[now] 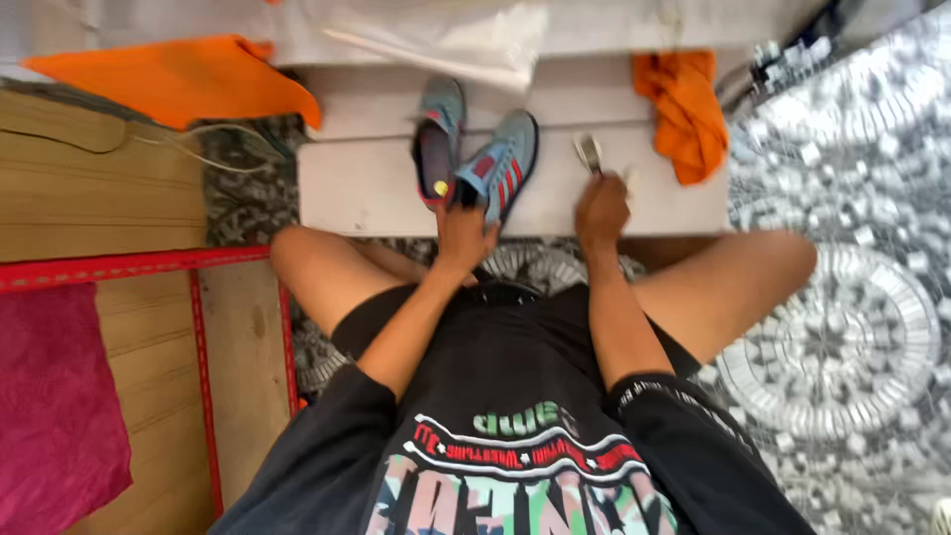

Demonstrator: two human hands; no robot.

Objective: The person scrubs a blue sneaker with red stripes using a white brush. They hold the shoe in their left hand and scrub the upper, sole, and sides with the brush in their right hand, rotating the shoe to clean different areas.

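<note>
Two grey-blue sneakers with red stripes lie on a white step in front of me. My left hand grips the heel of the nearer sneaker, which lies tilted on its side. The other sneaker rests just left of it, its dark inside facing up. My right hand is closed around a small brush with a pale head, held above the step to the right of the shoes.
An orange cloth hangs over the step's right end, and another orange cloth lies at the far left. A red metal frame with wooden boards and a magenta cloth are on my left. Patterned mosaic floor spreads right.
</note>
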